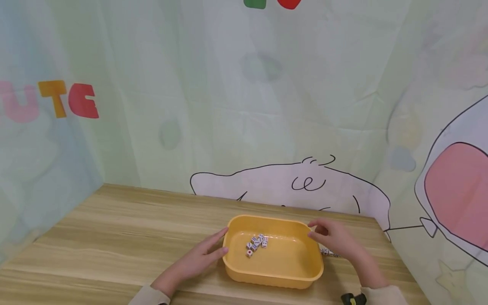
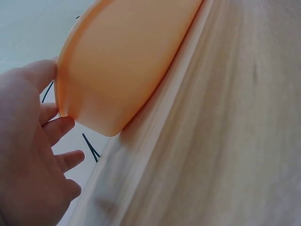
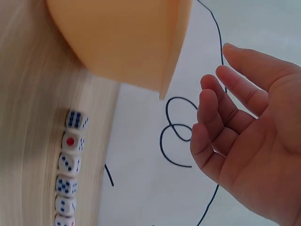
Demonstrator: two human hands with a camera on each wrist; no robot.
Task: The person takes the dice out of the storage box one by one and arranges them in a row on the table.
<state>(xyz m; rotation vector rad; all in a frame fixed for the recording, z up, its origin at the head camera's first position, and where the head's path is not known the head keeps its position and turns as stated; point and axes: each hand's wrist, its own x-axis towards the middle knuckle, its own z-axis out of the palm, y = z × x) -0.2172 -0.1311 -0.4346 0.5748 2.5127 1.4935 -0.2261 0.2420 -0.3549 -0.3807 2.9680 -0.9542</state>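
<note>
Touching yellow plastic tub [image 1: 272, 281], lengthwise across lower centre, with straight-fingered left hand [image 1: 195, 261]; poising loosely bent right hand [image 1: 335, 239] apart.

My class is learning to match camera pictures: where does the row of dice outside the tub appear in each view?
Head: the row of dice is low, right of centre, beside the right end of the tub.
Left wrist: not in the picture.
Right wrist: lower left, running down to the bottom edge.
Shared landmark: the tub, seen in all three views.
</note>
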